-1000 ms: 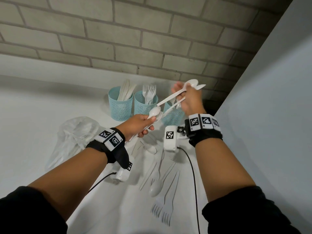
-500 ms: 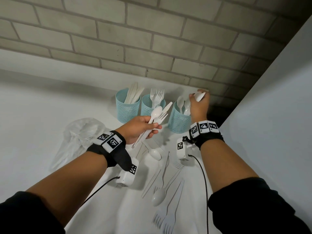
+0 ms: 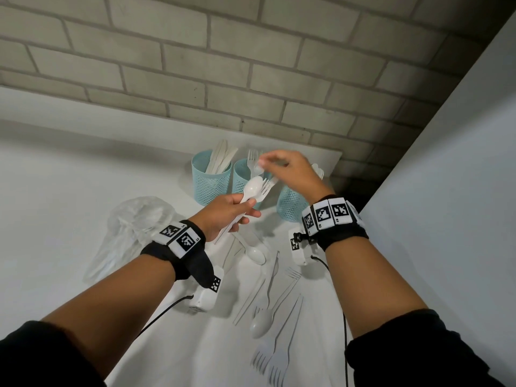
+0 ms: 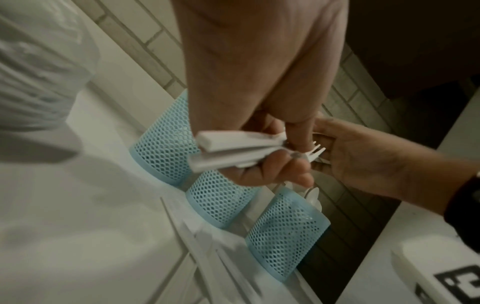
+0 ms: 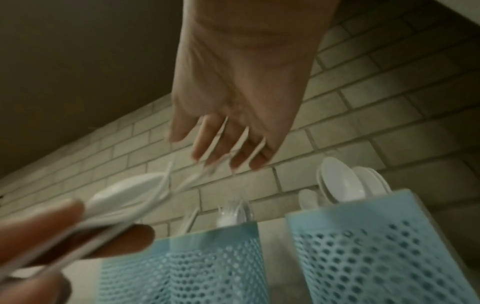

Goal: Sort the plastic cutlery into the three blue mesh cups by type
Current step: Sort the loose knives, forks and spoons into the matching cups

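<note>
Head view: the left hand (image 3: 223, 216) grips a bundle of white plastic cutlery (image 3: 255, 191) – spoon and forks – before three blue mesh cups (image 3: 212, 177). Left wrist view: the right hand (image 4: 363, 160) reaches the fork tines (image 4: 315, 151). Right wrist view: its fingers (image 5: 221, 142) are straight, spread, holding nothing.

right hand (image 3: 290, 174) fingers (image 5: 221, 148) motion-blurred, contact w/ fork (image 3: 265, 187) unclear, middle cup (image 3: 243, 177) partly hidden

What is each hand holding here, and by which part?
Left hand grips a bundle of cutlery by the handles. Right hand reaches toward it, fingers extended, holding nothing.
</note>
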